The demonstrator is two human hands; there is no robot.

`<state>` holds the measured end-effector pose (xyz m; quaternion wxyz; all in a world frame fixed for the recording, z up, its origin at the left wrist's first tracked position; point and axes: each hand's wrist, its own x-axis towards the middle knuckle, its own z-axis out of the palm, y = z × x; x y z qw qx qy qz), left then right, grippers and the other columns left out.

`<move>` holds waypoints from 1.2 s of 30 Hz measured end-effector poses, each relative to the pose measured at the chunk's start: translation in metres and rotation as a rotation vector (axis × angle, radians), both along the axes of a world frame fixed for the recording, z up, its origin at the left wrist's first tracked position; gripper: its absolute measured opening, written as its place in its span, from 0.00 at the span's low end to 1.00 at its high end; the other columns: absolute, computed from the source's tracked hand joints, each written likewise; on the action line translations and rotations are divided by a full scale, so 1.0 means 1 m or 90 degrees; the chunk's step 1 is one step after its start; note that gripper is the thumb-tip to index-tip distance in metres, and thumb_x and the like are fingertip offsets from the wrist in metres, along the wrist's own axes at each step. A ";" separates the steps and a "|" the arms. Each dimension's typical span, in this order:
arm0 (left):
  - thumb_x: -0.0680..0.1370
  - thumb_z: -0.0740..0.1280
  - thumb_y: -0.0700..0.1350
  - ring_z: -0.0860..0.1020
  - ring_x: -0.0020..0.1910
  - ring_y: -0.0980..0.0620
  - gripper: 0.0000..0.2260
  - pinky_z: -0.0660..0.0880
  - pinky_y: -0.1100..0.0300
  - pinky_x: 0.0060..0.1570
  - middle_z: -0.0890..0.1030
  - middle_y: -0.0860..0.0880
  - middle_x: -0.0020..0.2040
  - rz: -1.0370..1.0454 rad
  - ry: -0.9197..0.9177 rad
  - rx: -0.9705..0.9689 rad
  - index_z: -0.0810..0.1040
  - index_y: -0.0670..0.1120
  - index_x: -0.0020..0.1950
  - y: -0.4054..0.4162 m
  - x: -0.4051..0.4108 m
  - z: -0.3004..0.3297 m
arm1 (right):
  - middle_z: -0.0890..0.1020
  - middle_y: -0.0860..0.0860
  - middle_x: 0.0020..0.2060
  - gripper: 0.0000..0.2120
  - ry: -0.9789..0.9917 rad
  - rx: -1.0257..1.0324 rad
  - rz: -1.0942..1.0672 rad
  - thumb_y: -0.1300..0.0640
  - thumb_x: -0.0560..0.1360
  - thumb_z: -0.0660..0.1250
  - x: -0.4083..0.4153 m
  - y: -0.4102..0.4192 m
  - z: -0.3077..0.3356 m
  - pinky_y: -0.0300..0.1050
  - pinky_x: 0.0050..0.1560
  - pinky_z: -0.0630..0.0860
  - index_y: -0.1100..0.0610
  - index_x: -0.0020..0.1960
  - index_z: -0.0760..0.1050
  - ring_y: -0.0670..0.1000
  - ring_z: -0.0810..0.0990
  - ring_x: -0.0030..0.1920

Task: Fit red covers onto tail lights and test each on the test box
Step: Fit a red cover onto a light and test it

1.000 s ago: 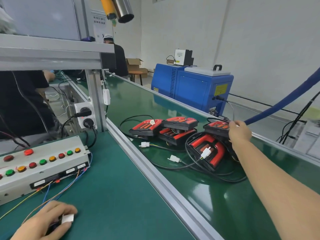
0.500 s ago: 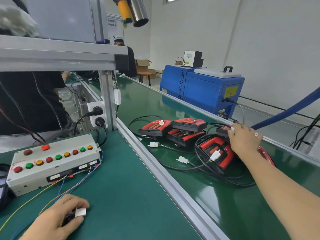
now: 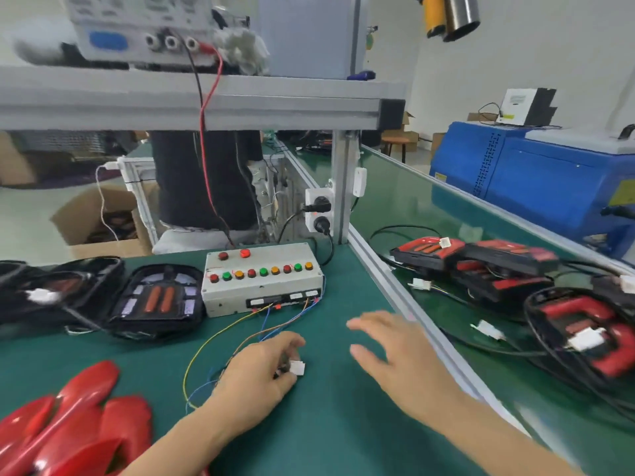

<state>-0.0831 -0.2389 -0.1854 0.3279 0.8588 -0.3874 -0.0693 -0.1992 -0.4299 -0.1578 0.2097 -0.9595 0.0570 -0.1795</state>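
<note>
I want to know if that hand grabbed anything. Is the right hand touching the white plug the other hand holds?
Apart. In the head view, bare green mat shows between the open right hand and the white plug, which the left hand pinches.

Blue machine (image 3: pixel 549 180) sits upper right beyond the conveyor belt (image 3: pixel 412 207); cardboard box (image 3: pixel 99 218) at left; white power sockets (image 3: pixel 319 211) hang on the centre aluminium post (image 3: pixel 342 187).

Head view, looking forward and down, close over bench (image 3: pixel 326 424)
</note>
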 end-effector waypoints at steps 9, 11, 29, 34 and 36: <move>0.74 0.66 0.48 0.71 0.63 0.54 0.19 0.63 0.58 0.65 0.75 0.55 0.62 0.050 -0.135 0.095 0.72 0.53 0.65 0.022 0.003 0.021 | 0.76 0.38 0.53 0.12 0.078 0.135 0.065 0.51 0.78 0.65 0.046 0.063 -0.043 0.42 0.62 0.67 0.46 0.61 0.77 0.42 0.73 0.57; 0.73 0.68 0.47 0.70 0.62 0.56 0.18 0.63 0.61 0.65 0.75 0.55 0.62 0.071 -0.138 0.034 0.75 0.52 0.63 0.035 0.008 0.039 | 0.76 0.36 0.54 0.12 0.080 0.145 0.054 0.51 0.77 0.67 0.047 0.062 -0.045 0.41 0.63 0.65 0.44 0.60 0.76 0.41 0.73 0.59; 0.76 0.69 0.51 0.63 0.71 0.41 0.33 0.62 0.47 0.69 0.63 0.41 0.74 0.562 0.228 -0.217 0.60 0.41 0.75 0.130 0.107 0.038 | 0.81 0.41 0.51 0.11 0.066 0.435 0.031 0.55 0.75 0.71 0.042 0.054 -0.043 0.25 0.54 0.67 0.45 0.56 0.76 0.34 0.76 0.53; 0.76 0.69 0.52 0.66 0.69 0.39 0.31 0.64 0.46 0.68 0.64 0.39 0.72 0.624 0.204 -0.216 0.64 0.40 0.73 0.133 0.112 0.030 | 0.80 0.40 0.52 0.12 0.062 0.421 0.037 0.53 0.75 0.70 0.041 0.054 -0.045 0.24 0.54 0.67 0.43 0.57 0.75 0.34 0.75 0.54; 0.72 0.73 0.52 0.69 0.66 0.38 0.30 0.67 0.44 0.65 0.66 0.38 0.69 0.659 0.233 -0.243 0.68 0.38 0.68 0.133 0.114 0.030 | 0.80 0.39 0.53 0.12 0.062 0.421 0.035 0.52 0.75 0.70 0.041 0.054 -0.045 0.23 0.54 0.66 0.43 0.57 0.75 0.33 0.74 0.54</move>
